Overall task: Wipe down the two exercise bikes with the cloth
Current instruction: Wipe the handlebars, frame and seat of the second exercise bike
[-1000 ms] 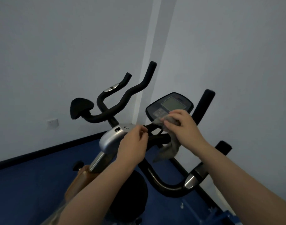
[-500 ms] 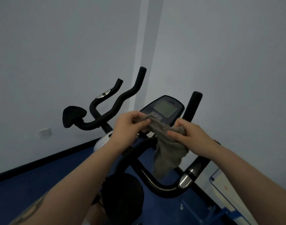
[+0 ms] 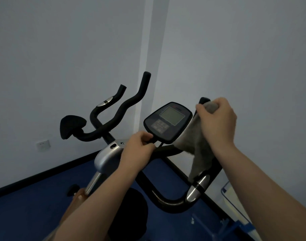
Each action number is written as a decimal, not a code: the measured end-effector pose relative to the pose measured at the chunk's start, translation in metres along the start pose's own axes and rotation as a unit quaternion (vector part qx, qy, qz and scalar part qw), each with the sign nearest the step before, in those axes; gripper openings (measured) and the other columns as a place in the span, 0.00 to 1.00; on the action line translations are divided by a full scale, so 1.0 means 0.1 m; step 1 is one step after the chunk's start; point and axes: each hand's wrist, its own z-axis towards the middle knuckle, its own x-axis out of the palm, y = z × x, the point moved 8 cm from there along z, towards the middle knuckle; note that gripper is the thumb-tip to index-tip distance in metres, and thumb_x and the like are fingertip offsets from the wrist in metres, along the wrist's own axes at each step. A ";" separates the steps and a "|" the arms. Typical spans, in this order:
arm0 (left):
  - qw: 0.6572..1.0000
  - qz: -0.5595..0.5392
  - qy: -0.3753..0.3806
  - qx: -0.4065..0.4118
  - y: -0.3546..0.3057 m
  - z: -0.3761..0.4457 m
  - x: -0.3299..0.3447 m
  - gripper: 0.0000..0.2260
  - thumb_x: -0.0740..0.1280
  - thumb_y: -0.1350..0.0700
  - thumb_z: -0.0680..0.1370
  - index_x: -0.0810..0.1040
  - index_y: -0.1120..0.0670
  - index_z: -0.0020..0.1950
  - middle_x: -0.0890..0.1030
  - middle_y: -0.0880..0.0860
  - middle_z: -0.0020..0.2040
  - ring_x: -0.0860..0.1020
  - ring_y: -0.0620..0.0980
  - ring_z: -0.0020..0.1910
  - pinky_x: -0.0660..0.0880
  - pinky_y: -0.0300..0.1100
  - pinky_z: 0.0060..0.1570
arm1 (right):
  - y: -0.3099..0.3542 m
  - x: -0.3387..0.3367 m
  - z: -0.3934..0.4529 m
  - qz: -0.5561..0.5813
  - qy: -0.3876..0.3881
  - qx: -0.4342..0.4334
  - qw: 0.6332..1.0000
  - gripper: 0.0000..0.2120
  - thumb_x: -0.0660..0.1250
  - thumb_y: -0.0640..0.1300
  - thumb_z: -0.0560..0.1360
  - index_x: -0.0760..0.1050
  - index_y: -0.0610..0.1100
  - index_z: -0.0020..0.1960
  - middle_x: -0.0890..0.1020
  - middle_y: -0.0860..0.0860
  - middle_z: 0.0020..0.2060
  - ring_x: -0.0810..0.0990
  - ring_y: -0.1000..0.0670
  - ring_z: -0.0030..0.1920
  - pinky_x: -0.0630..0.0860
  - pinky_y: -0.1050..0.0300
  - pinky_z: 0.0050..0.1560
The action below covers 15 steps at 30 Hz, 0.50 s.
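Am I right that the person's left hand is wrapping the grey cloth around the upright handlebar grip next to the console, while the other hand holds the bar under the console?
Not quite: the hands are swapped. In the head view it is the right hand that wraps the grey cloth around the upright handlebar grip beside the console. The left hand holds the bar under the console.

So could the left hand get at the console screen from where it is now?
Probably yes. The left hand grips the bar just below the console, and nothing covers the screen; the cloth and right hand are off to the side on the right handlebar.
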 end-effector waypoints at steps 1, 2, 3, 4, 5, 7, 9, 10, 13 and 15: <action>1.000 -0.015 -0.018 -0.012 0.02 0.04 0.00 0.12 0.65 0.61 0.74 0.78 0.47 0.53 0.80 0.46 0.48 0.79 0.44 0.47 0.76 0.43 0.48 | 0.03 0.09 -0.09 0.017 0.007 -0.004 1.000 0.12 0.71 0.52 0.72 0.68 0.48 0.43 0.73 0.59 0.35 0.74 0.52 0.38 0.66 0.57 0.36; 0.999 -0.031 -0.028 -0.024 0.05 0.07 0.02 0.12 0.63 0.63 0.75 0.78 0.48 0.52 0.81 0.47 0.49 0.79 0.47 0.49 0.76 0.46 0.52 | 0.06 0.27 -0.22 0.034 0.055 -0.015 0.998 0.13 0.71 0.52 0.73 0.69 0.48 0.46 0.73 0.58 0.38 0.75 0.51 0.41 0.68 0.56 0.40; 0.998 -0.045 -0.036 -0.032 0.10 0.09 0.04 0.13 0.61 0.65 0.75 0.78 0.50 0.52 0.81 0.49 0.49 0.79 0.49 0.50 0.76 0.48 0.55 | 0.06 0.50 -0.39 0.048 0.135 -0.031 0.989 0.13 0.70 0.53 0.73 0.70 0.47 0.48 0.75 0.57 0.41 0.75 0.51 0.44 0.70 0.55 0.44; 0.997 -0.053 -0.043 -0.039 0.16 0.10 0.05 0.13 0.60 0.67 0.75 0.79 0.53 0.51 0.81 0.51 0.49 0.79 0.50 0.51 0.76 0.49 0.56 | 0.03 0.73 -0.62 0.032 0.225 -0.058 0.972 0.12 0.69 0.54 0.74 0.72 0.48 0.51 0.77 0.55 0.46 0.75 0.51 0.48 0.71 0.55 0.49; 0.996 -0.058 -0.051 -0.047 0.22 0.10 0.06 0.13 0.59 0.67 0.75 0.78 0.54 0.51 0.82 0.52 0.49 0.79 0.51 0.51 0.76 0.50 0.56 | -0.01 0.91 -0.84 -0.033 0.294 -0.113 0.948 0.13 0.65 0.56 0.76 0.74 0.49 0.54 0.78 0.55 0.50 0.74 0.52 0.52 0.69 0.56 0.53; 0.993 -0.077 -0.061 -0.062 0.33 0.08 0.07 0.13 0.57 0.68 0.77 0.77 0.54 0.49 0.82 0.52 0.48 0.80 0.49 0.49 0.77 0.44 0.50 | -0.10 1.07 -1.08 -0.168 0.310 -0.256 0.900 0.17 0.54 0.59 0.80 0.76 0.52 0.58 0.78 0.55 0.55 0.71 0.52 0.58 0.59 0.55 0.57; 0.991 -0.094 -0.069 -0.063 0.38 0.08 0.06 0.14 0.56 0.68 0.77 0.76 0.52 0.48 0.81 0.50 0.46 0.80 0.45 0.47 0.75 0.36 0.43 | -0.13 1.08 -1.09 -0.233 0.280 -0.291 0.885 0.24 0.45 0.60 0.80 0.76 0.52 0.56 0.80 0.55 0.53 0.74 0.50 0.59 0.53 0.51 0.66; 0.991 -0.094 -0.069 -0.063 0.39 0.08 0.06 0.14 0.56 0.68 0.77 0.76 0.51 0.48 0.81 0.50 0.46 0.80 0.44 0.46 0.74 0.35 0.42 | -0.12 1.12 -1.07 -0.268 0.270 -0.298 0.875 0.26 0.42 0.61 0.79 0.76 0.51 0.55 0.81 0.54 0.50 0.76 0.49 0.57 0.50 0.47 0.72; 0.994 -0.065 -0.069 -0.057 0.37 0.08 0.08 0.14 0.56 0.66 0.77 0.76 0.51 0.49 0.82 0.48 0.46 0.79 0.43 0.46 0.75 0.39 0.44 | -0.07 1.30 -1.09 -0.377 0.289 -0.307 0.825 0.24 0.45 0.60 0.81 0.76 0.48 0.53 0.82 0.49 0.42 0.79 0.45 0.48 0.60 0.44 0.68; 0.995 -0.050 -0.068 -0.051 0.36 0.08 0.08 0.13 0.57 0.65 0.76 0.77 0.50 0.47 0.82 0.47 0.45 0.80 0.45 0.47 0.77 0.43 0.48 | -0.05 1.28 -1.05 -0.342 0.285 -0.258 0.857 0.23 0.48 0.60 0.82 0.77 0.47 0.46 0.81 0.50 0.38 0.78 0.46 0.42 0.63 0.50 0.59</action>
